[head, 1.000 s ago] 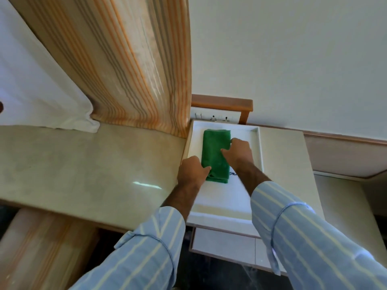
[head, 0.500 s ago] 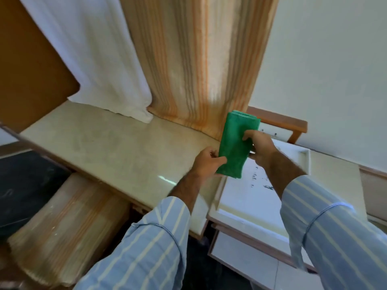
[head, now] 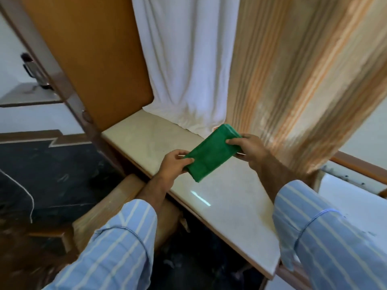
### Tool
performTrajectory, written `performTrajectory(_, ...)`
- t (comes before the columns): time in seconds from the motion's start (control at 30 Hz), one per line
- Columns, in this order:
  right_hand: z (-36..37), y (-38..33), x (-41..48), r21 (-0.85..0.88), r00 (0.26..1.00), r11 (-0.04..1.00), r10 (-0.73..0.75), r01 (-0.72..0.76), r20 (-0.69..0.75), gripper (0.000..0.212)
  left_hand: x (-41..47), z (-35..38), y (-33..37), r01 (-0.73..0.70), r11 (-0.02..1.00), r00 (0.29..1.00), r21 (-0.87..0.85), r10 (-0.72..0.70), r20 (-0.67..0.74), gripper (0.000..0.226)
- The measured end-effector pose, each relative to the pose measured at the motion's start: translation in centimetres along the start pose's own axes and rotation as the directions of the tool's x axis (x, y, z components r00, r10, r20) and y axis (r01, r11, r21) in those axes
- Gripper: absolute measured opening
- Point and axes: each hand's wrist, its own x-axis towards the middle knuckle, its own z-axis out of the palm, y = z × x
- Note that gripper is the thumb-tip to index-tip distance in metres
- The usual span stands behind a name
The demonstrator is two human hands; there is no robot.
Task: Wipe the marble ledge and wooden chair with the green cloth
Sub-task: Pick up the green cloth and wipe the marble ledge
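Note:
A folded green cloth (head: 211, 154) hangs in the air a little above the cream marble ledge (head: 146, 139). My left hand (head: 174, 164) pinches its near lower corner. Its far upper end is gripped by my right hand (head: 248, 149). The cloth slants from lower left to upper right between the two hands. A wooden chair (head: 100, 214) with a light striped seat stands below the ledge's front edge, partly hidden by my left sleeve.
White curtain (head: 186, 65) and orange-striped curtain (head: 293, 76) hang down onto the back of the ledge. An orange-brown wooden panel (head: 94, 59) closes the ledge's left end. A white tray (head: 351, 197) lies at the right. Dark floor (head: 41, 168) spreads below.
Both hands lifted the green cloth off the white tray and carried it left over the marble ledge. My view swung left, bringing the panel and the chair into sight.

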Motion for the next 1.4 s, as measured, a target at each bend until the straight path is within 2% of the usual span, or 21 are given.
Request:
performTrajectory(0.2,8.4,2.7,4.5,-0.093,0.990,0.988,0.127,-0.120,0.068,0.023,4.8,-8.8,-0.4,0.011,0.999,0.983,-0.032,-0.017,-0.183,0.031)
performTrajectory(0.43,14.5,6.3,14.0,-0.347,0.950,0.909,0.288,-0.231,0.120,0.043,14.0,-14.2,-3.9,0.093,0.978,0.917,0.185,-0.012,-0.398,0.038)
performTrajectory(0.6,16.7,10.4,20.2,-0.554,0.893,0.771,0.439,-0.315,0.104,0.040,21.0,-15.7,-7.3,0.217,0.929,0.909,0.298,-0.081,-0.409,0.036)
performTrajectory(0.73,18.5,13.7,23.6,-0.573,0.863,0.731,0.499,-0.371,0.078,0.040,26.5,-16.2,-8.7,0.262,0.874,0.920,0.409,-0.098,-0.380,0.034)
performTrajectory(0.8,19.6,15.2,24.6,-0.605,0.853,0.712,0.513,-0.357,0.100,0.035,28.3,-16.3,-9.3,0.257,0.802,0.918,0.540,-0.029,-0.395,0.041)
performTrajectory(0.83,20.1,16.0,24.9,-0.654,0.855,0.687,0.505,-0.315,0.119,0.033,28.7,-16.0,-9.8,0.238,0.725,0.916,0.646,0.053,-0.397,0.050)
performTrajectory(0.87,20.5,16.6,25.1,-0.744,0.878,0.632,0.461,-0.219,0.132,0.032,28.8,-15.2,-10.5,0.203,0.632,0.914,0.748,0.152,-0.377,0.062)
performTrajectory(0.93,20.5,17.4,25.6,-0.908,0.966,0.417,0.212,0.046,0.146,0.043,27.7,-12.6,-12.6,0.109,0.488,0.920,0.866,0.281,-0.274,0.079)
performTrajectory(0.97,20.0,17.6,26.1,-0.938,0.990,0.326,0.032,0.120,0.138,0.048,26.5,-11.0,-13.8,0.081,0.466,0.932,0.881,0.278,-0.233,0.085)
performTrajectory(1.03,17.8,17.9,27.9,-0.947,0.968,0.273,-0.227,0.167,0.105,0.045,25.1,-8.6,-16.3,0.104,0.467,0.952,0.878,0.208,-0.224,0.091)
performTrajectory(1.13,13.6,19.1,30.1,-0.980,0.958,0.154,-0.274,0.127,0.081,0.055,26.0,-9.2,-18.0,0.181,0.435,0.949,0.882,0.157,-0.272,0.090)
performTrajectory(1.2,11.9,20.5,30.4,-0.980,0.950,0.137,-0.296,0.142,0.096,0.063,28.8,-11.9,-18.0,0.196,0.388,0.934,0.900,0.205,-0.292,0.088)
performTrajectory(1.3,11.5,22.5,30.7,-0.987,0.917,0.069,-0.383,0.147,0.110,0.067,36.2,-16.5,-16.3,0.203,0.294,0.945,0.934,0.189,-0.265,0.086)
performTrajectory(1.4,11.5,23.3,31.5,-0.987,0.893,0.047,-0.436,0.153,0.117,0.066,41.9,-15.6,-14.8,0.169,0.254,0.958,0.952,0.187,-0.219,0.085)
